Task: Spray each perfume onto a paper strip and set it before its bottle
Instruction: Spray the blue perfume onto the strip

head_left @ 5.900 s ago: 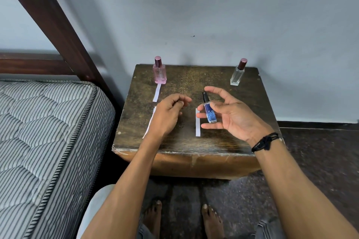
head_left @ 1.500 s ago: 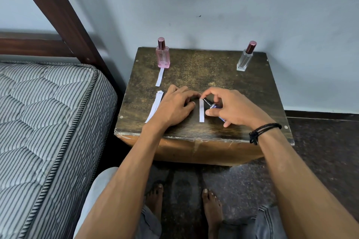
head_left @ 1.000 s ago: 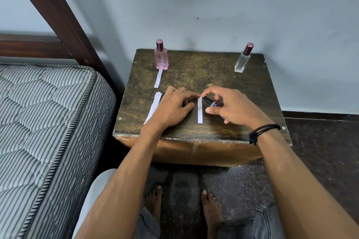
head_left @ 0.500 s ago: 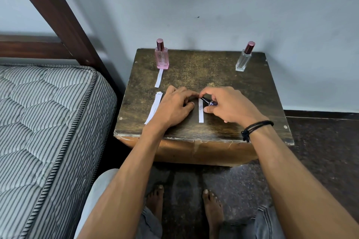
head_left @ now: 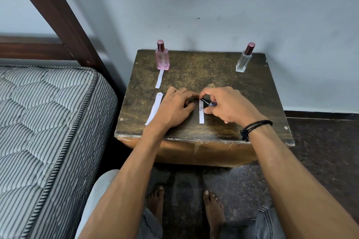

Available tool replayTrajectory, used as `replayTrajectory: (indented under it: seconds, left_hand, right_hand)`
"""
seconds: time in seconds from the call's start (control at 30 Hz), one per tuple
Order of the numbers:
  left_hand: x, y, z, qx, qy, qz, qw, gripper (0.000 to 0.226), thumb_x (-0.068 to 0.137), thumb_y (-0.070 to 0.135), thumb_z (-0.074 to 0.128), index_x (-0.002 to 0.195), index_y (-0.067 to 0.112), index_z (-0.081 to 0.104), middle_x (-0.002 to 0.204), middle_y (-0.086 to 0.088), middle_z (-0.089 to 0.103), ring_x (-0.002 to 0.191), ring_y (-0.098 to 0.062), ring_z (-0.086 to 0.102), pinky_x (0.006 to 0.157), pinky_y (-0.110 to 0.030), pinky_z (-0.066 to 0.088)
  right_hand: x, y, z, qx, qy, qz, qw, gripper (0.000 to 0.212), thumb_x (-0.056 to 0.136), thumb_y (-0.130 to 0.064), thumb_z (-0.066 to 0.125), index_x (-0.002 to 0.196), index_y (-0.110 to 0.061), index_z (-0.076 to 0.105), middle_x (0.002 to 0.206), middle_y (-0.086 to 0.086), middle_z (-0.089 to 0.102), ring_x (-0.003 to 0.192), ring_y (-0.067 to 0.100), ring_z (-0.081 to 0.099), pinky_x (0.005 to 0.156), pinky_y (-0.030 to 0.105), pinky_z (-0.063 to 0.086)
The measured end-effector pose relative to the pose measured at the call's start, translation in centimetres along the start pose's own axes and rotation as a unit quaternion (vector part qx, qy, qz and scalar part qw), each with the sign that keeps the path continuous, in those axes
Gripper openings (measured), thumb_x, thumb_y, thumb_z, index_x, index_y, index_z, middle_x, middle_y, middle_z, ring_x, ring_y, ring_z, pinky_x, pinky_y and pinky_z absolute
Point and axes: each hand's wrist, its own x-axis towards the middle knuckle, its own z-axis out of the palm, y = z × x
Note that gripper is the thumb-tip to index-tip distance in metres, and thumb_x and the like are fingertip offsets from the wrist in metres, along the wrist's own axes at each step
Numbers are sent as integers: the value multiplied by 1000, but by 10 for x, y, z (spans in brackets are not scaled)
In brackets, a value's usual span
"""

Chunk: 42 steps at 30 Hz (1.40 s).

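Observation:
My right hand (head_left: 227,105) grips a small blue perfume bottle (head_left: 209,103), tilted low with its black top pointing left over a white paper strip (head_left: 201,113) on the dark wooden table (head_left: 252,91). My left hand (head_left: 174,108) rests on the table just left of that strip, fingers curled and touching its upper end. A pink bottle (head_left: 162,58) stands at the back left with a strip (head_left: 159,81) lying in front of it. A clear bottle (head_left: 243,60) stands at the back right with no strip before it.
A small stack of spare paper strips (head_left: 155,107) lies left of my left hand. A striped mattress (head_left: 44,122) and dark bed frame (head_left: 58,11) border the table's left side; the wall is right behind it. My bare feet are on the floor below.
My right hand has lowered the blue bottle from mid-air down close over the strip, nozzle near it. My left hand came down beside the strip's upper end. Little movement in the last second.

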Motion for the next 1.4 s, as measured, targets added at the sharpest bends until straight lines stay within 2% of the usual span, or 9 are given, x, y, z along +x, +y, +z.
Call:
replayTrajectory:
  seconds: [0.23,0.53,0.7,0.77,0.87,1.0,1.2,1.3,1.4]
  left_hand:
    - [0,1,0,2,-1,0,1000,33,96,21,60,128,29,66,80,21,42,97,-19,36,91,-29,36]
    - [-1,1,0,3,1,0,1000,32,97,21,60,127,29,66,81,22,42,97,-19,35,90,-29,36]
    - [0,1,0,3,-1,-3,1000,33,97,21,59,128,28,66,81,21,41,96,-18,34,91,-27,35]
    - [0,1,0,3,-1,-2,1000,33,97,21,60,128,29,66,81,21,41,96,-18,34,91,-28,35]
    - [0,1,0,4,-1,-2,1000,32,97,21,60,128,29,66,81,19,42,97,-19,35,91,-29,37]
    - [-1,2,-1,3,-1,-3,1000,32,97,21,59,128,28,66,81,18,42,96,-19,35,90,-28,36]
    - [-1,1,0,4,0,-4,1000,32,96,21,59,127,29,66,82,18,43,96,-19,36,89,-27,35]
    - [0,1,0,4,-1,-5,1000,33,96,21,59,128,28,66,86,14,47,97,-20,36,90,-29,36]
    - [0,0,0,2,-1,-5,1000,34,97,21,60,129,27,66,83,17,44,97,-20,36,91,-30,37]
  right_hand:
    - [-2,-1,-1,4,0,-1,1000,28,95,-28,74,119,-36,63,88,-7,57,52,19,65,54,36,60]
    - [-3,-1,-3,12,2,-3,1000,28,94,-26,75,118,-35,64,82,-10,54,52,22,67,52,37,61]
    - [-1,1,0,14,6,-3,1000,30,93,-27,76,119,-36,64,83,-12,53,59,11,56,69,45,61]
    - [-1,1,0,16,7,-2,1000,29,93,-26,75,119,-36,65,84,-11,53,60,10,55,68,43,60]
    - [-1,0,-1,16,5,-3,1000,29,93,-26,76,117,-36,64,85,-11,52,60,15,57,66,43,61]
    - [-2,-1,-2,18,3,-4,1000,27,93,-25,76,114,-36,64,82,-11,52,60,21,65,55,40,62]
    - [0,1,-1,13,-1,2,1000,27,92,-27,77,114,-37,64,75,-14,47,57,24,68,59,42,61]
    - [0,2,0,19,-1,1,1000,28,93,-27,76,117,-36,64,79,-13,50,60,19,62,65,44,61]
    - [-2,4,-1,35,1,-1,999,34,93,-28,76,124,-37,63,80,-14,49,61,5,53,74,46,60]
